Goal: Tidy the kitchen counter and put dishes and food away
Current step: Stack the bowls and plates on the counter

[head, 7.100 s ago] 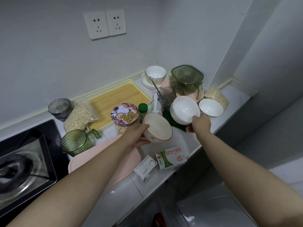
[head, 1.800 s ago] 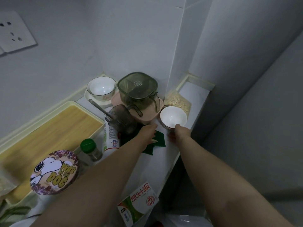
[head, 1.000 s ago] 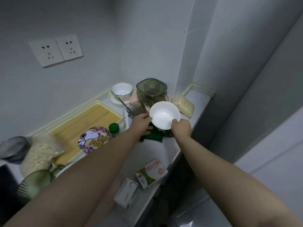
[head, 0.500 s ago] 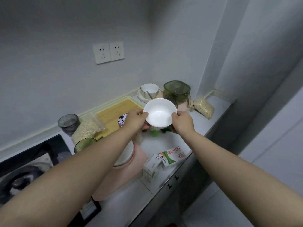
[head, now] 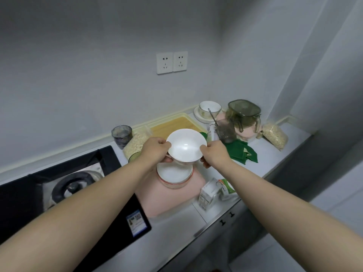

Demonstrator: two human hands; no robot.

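Left hand [head: 155, 152] and right hand [head: 215, 154] grip rim of white bowl [head: 186, 146], empty, above red-rimmed bowl [head: 173, 173] on pink board [head: 170, 201]. Zip bag [head: 275, 134] holds oats. Green cup [head: 134, 155] mostly hidden behind left wrist.

White bowl [head: 186, 146]; pink mat [head: 172, 199]; green cloth [head: 240, 152]; black stove [head: 59, 193].

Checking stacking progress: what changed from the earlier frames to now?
The white bowl left its spot by the oat bag at the counter's right end. Both hands took hold of its rim, left hand and right hand, lifted it and carried it left, over the red-rimmed bowl on the pink board. The green cloth, lidded green container and oat bag stayed put.
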